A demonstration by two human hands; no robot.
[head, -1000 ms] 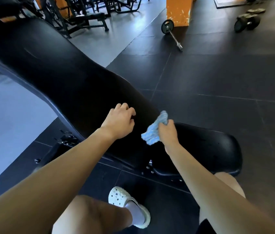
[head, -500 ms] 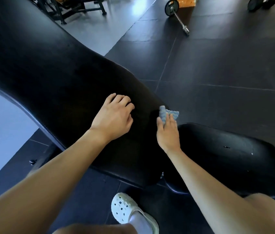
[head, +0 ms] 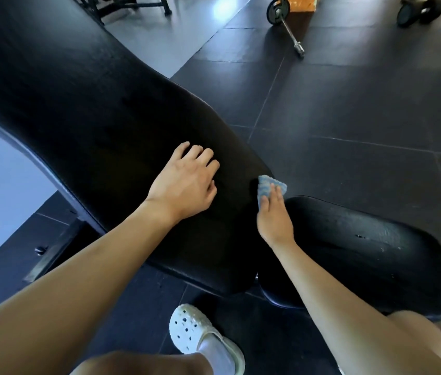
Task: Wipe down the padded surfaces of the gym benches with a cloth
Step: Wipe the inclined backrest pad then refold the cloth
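Blue cloth (head: 268,184) sits pressed under the right grip (head: 275,217), fingers straight, on the padded surface (head: 92,104), whose long axis runs toward ten o'clock; the left grip (head: 184,185) rests spread at nine.

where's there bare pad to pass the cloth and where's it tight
Free: the long back pad above the left hand, and the seat pad right of the right hand. Tight: the strip between both hands, where the cloth sits on the back pad's edge.

No text, label, brand, number or sign can be read on anything here.
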